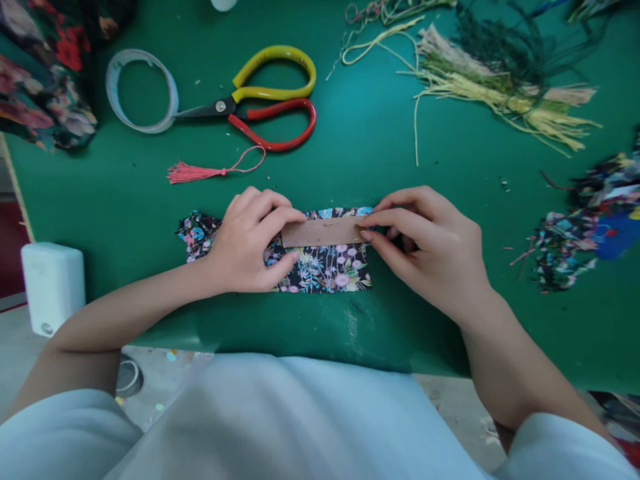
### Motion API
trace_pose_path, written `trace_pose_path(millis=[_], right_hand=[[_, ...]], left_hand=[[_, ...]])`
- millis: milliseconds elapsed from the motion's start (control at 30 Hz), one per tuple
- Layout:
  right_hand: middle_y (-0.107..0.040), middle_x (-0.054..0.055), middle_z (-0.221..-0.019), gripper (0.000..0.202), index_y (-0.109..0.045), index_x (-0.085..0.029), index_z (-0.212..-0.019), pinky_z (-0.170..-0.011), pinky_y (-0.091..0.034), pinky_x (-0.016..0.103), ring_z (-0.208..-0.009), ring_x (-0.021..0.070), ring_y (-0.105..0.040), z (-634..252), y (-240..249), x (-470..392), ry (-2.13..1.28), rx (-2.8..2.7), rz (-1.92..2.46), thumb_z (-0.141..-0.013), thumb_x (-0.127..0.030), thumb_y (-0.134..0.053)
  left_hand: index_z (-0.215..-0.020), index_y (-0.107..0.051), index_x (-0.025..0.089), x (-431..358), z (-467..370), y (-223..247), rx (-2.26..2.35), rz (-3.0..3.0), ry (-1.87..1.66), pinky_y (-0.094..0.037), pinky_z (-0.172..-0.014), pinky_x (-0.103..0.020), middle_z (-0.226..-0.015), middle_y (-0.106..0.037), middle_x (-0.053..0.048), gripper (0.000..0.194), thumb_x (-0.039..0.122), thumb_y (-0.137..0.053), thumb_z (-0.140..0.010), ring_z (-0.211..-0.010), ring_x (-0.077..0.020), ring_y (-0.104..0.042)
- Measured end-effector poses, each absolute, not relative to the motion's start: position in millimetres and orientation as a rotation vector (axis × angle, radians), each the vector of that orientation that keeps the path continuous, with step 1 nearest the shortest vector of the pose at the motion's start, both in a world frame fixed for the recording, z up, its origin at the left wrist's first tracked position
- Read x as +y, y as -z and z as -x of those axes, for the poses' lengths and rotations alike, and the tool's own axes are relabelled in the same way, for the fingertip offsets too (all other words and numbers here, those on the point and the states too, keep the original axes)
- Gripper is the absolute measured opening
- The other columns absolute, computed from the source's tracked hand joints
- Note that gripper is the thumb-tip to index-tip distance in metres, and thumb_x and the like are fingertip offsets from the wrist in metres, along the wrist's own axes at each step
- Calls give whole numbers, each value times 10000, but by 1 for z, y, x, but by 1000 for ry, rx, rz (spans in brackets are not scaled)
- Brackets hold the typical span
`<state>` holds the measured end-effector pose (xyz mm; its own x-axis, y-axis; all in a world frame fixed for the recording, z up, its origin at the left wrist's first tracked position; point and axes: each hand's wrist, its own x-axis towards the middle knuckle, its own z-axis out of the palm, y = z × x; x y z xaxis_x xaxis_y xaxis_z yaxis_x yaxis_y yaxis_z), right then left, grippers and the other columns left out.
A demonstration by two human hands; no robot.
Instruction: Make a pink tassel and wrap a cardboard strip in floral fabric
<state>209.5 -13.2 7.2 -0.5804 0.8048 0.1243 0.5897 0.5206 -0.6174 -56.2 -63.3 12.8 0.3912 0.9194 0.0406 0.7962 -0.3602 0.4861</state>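
Observation:
A dark floral fabric piece (333,270) lies flat on the green table in front of me. On its upper part rests a narrow tan strip (320,233), which looks like cardboard. My left hand (253,243) lies over the fabric's left side, thumb and index finger apart, with the index fingertip at the strip's top edge. At the strip's right end, my right hand (425,240) pinches it between thumb and fingers. Part of the fabric is hidden beneath my left hand, and a bunched floral bit (197,233) shows to the left of it.
Scissors with yellow and red handles (273,97) lie beyond my hands, their tip by a tape roll (142,91). Closer in is a pink tassel (200,172). Yellow-green cords (505,93) and fabric scraps (565,250) lie right; a white box-like device (53,287) stands left.

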Motion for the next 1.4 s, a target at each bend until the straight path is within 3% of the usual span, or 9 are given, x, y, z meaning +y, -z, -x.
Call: trace_pose_path(millis=[500,733,1167,1400], right_hand=[[-661,68,-1088,207,-642,-287,-1114,-562,-485,322,-574,127,-554,-210,-6,-15,-768,-2288,1241,-912,-253,-611],[-640,63,-941,138,-667,-259,-1028,-589,-483,335,-603,151,-561,-209,-3,-16,-668,-2231,1323,-913,-232,-595],[-679,82,-972,66,-583,-231,-910,-591,-458,324,-781,200,-665,-205,1,-21,-589,-2304,1315,-932,-179,-550],[-704,62,-937,103,-597,-226,-897,-587,-463,305,-746,177,-663,-203,-3,-20,-658,-2296,1219,-912,-132,-559]], left_hand=[[-1070,-613,207,-63,57,-10,1505,-2311,-453,-410,-830,-387,-1026,-637,-78,247,343,-620,-863,-908,-219,-558],[-1080,-613,211,-64,57,-9,1511,-2313,-466,-412,-823,-371,-1026,-627,-70,252,356,-628,-874,-913,-211,-558],[-1042,-629,194,-63,56,-8,1524,-2329,-461,-413,-829,-370,-1022,-630,-76,243,376,-623,-880,-904,-208,-556],[-1037,-629,194,-63,57,-8,1523,-2327,-443,-414,-832,-376,-1021,-627,-76,237,370,-624,-879,-902,-207,-550]])
